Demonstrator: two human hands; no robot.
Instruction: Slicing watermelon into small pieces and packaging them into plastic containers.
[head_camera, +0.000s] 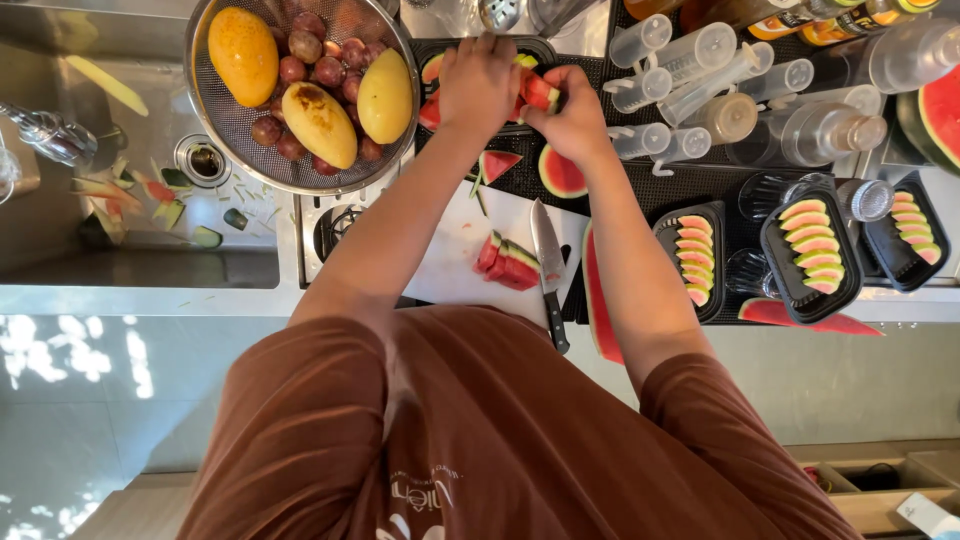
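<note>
Both my hands reach to a black tray (440, 48) at the far side of the counter. My left hand (478, 85) presses down on watermelon slices inside it. My right hand (575, 115) holds a watermelon slice (540, 92) at the tray's right edge. On the white cutting board (450, 250) lie a stack of cut watermelon slices (507, 264) and a kitchen knife (549, 270), blade pointing away from me. A small wedge (497, 163) and a half-round piece (560, 172) of watermelon rest on the black mat between board and tray.
A metal colander (235, 130) with mangoes and round purple fruits sits over the sink (130, 170), which holds peel scraps. Black trays of sliced guava (812, 245) stand at the right. Clear plastic bottles (700, 60) crowd the far right. A long watermelon strip (598, 300) lies beside the board.
</note>
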